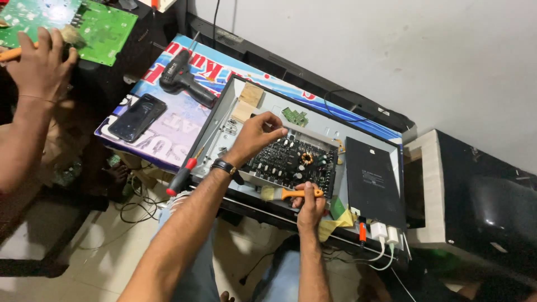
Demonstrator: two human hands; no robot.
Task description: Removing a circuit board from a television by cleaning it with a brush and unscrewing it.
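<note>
1. Hands first: my left hand [258,133] is curled over the far edge of the dark circuit board [293,162], fingertips pinched at something too small to tell, so it is closed on the board's edge as far as I can see.
2. My right hand [309,206] is wrapped around an orange-handled tool [295,193], held level at the board's near edge. Its tip is hidden behind my fingers.
3. The board sits inside an open metal chassis [224,120] on the counter [168,140], with a black flat panel [372,182] just beside it to the right and a small green board [295,117] near the far wall of the chassis.
4. A long red-handled screwdriver [187,170] lies tilted against the chassis's left rim, handle hanging past the counter edge. I judge a nudge from my left forearm could send it to the floor.
5. I judge the tool could slip off the board's edge and scrape the components close to my right hand.
6. A black drill [182,75] and a phone [137,117] rest on the printed banner [193,112], well apart from my hands.
7. 1 other person's hand [39,61] works on a green board [106,28] at the far left.
</note>
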